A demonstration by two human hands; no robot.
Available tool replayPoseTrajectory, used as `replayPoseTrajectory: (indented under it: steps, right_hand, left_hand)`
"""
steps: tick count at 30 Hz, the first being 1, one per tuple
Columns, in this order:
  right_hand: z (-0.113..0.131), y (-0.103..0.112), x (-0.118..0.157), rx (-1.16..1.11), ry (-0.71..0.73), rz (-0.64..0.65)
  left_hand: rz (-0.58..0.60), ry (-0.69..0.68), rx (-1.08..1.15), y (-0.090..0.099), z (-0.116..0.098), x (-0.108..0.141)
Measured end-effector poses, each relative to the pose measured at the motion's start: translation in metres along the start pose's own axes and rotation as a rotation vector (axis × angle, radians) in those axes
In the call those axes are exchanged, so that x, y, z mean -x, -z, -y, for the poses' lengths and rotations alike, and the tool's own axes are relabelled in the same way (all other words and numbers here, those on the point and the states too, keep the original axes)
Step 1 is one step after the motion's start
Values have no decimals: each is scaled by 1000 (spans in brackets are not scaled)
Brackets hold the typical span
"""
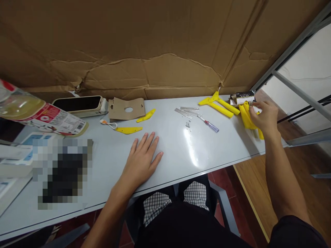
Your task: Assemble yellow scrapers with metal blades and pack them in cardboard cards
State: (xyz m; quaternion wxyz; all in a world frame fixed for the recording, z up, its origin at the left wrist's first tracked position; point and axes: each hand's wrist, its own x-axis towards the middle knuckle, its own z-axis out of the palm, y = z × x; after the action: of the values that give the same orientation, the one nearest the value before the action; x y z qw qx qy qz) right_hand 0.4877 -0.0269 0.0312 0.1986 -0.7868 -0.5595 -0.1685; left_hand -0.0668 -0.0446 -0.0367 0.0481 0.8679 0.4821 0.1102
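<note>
My left hand (141, 160) lies flat on the white table, fingers spread, holding nothing. Beyond its fingertips are two thin yellow curved plates (128, 130). At the table's right end, my right hand (266, 119) has its fingers closed at the top of a bunch of yellow scraper handles (247, 119); its fingertips are partly hidden. A small black-and-white box (241, 97) sits just behind that bunch. Two more yellow scraper bodies (219, 107) lie to its left. Mid-table are flat metal blades (186, 111), a screwdriver (211, 126) with a clear handle, and several small screws (188, 125).
A bottle of yellow liquid (62, 119), a phone-like device (80, 105), a cardboard piece with a hole (137, 111) and a short white cable (111, 124) stand or lie at left. Cardboard (155, 44) walls the back. A metal frame (300, 89) rises at right.
</note>
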Motion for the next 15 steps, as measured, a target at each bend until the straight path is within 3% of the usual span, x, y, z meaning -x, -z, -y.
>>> replayPoseTrajectory:
  steps: [4, 7, 11, 15]
  right_hand:
    - [63, -18, 5, -76, 300, 109]
    - [95, -35, 3, -52, 374, 178]
    - [108, -49, -10, 41, 372, 266]
    - [112, -50, -23, 56, 321, 340]
  left_hand:
    - [9, 1, 4, 2, -1, 0]
    - [15, 8, 7, 3, -2, 0]
    - [30, 14, -9, 4, -4, 0]
    - [27, 8, -3, 3, -4, 1]
